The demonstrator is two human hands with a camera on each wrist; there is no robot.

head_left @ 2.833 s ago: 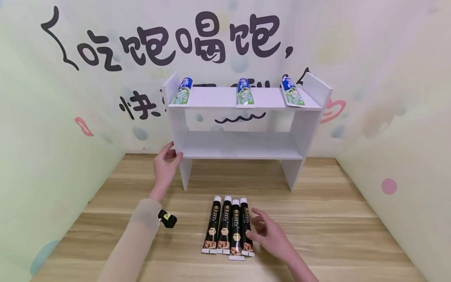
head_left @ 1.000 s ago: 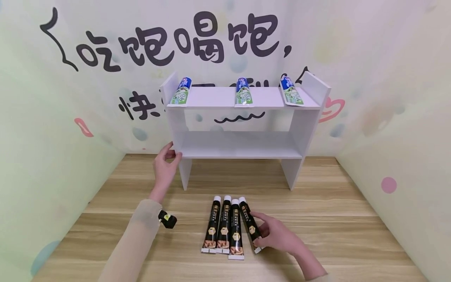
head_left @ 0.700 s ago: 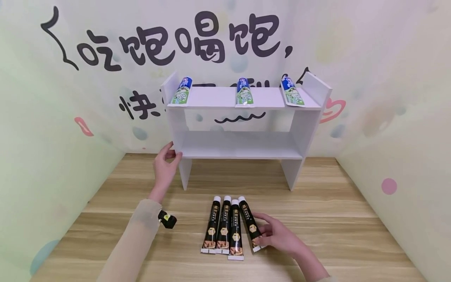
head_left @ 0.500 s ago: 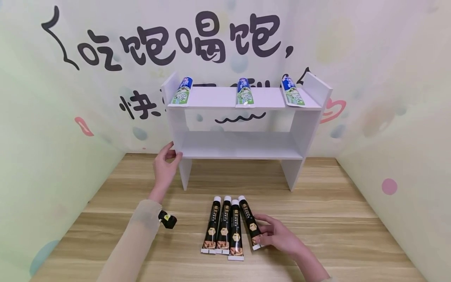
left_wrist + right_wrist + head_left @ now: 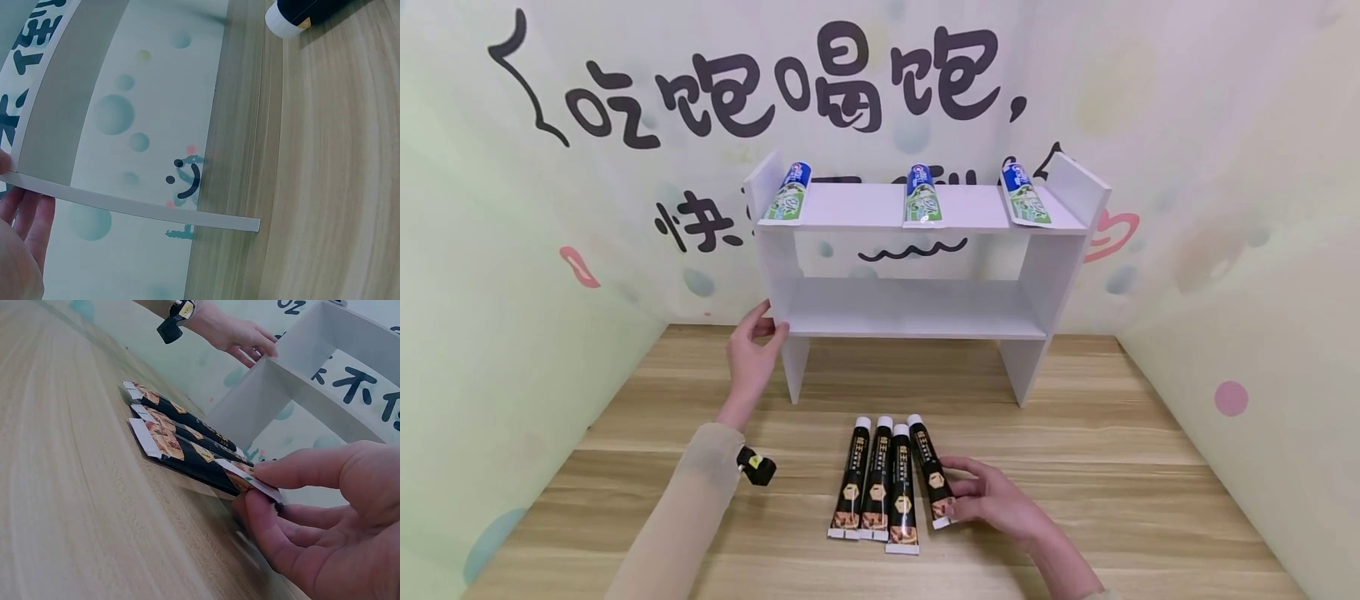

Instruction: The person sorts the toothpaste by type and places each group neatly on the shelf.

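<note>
My right hand [image 5: 996, 504] pinches the crimped end of a black toothpaste tube [image 5: 931, 468] between thumb and fingers. That tube slants, its white cap pointing toward the shelf. In the right wrist view the thumb lies over its pale flat end [image 5: 240, 470] and the fingers are beneath. Three more black toothpaste tubes [image 5: 877, 487] lie side by side on the table just left of it, caps away from me. My left hand [image 5: 749, 358] grips the left side panel of a white two-tier shelf [image 5: 917, 310], thumb in front; in the left wrist view its fingers bend behind the panel [image 5: 144, 206].
Three blue-and-green toothpaste tubes, at left [image 5: 788, 196], middle [image 5: 921, 198] and right [image 5: 1025, 196], lie spaced along the top board. The lower board is bare. Walls with printed lettering [image 5: 850, 79] enclose the wooden table [image 5: 1120, 483] behind and at both sides.
My right hand has taken hold of the rightmost black tube and swung its crimped end right, apart from the others. Lately that end has shifted slightly toward the shelf. The left hand has stayed put.
</note>
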